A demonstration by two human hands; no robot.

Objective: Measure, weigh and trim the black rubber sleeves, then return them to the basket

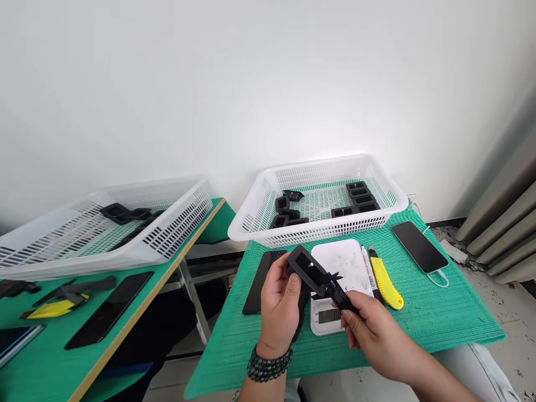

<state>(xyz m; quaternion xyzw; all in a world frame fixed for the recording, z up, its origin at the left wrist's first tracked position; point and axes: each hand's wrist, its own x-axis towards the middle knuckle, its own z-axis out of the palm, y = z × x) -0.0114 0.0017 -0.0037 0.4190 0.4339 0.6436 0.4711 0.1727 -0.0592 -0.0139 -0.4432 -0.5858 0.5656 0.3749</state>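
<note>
My left hand (278, 310) grips a black rectangular part (305, 269) with a hollow middle, its thumb on the near side. A slim black tool (344, 301) sits in my right hand (371, 329), fingers closed around it. Its tip meets the lower right end of the part, where dark shavings stick out; its exact kind is unclear. Both are held above a white digital scale (337, 258), whose display is partly covered. Right of the scale lie a pen (368, 265) and a yellow utility knife (387, 283). A dark flat device (256, 287) lies partly behind my left hand.
A white plastic basket (242, 233) with several black parts (362, 199) stands at the back by the wall. A phone (421, 247) with a white cable lies on the right of the green mat (452, 312). On the left, another table holds a basket (167, 248) and a phone (109, 310).
</note>
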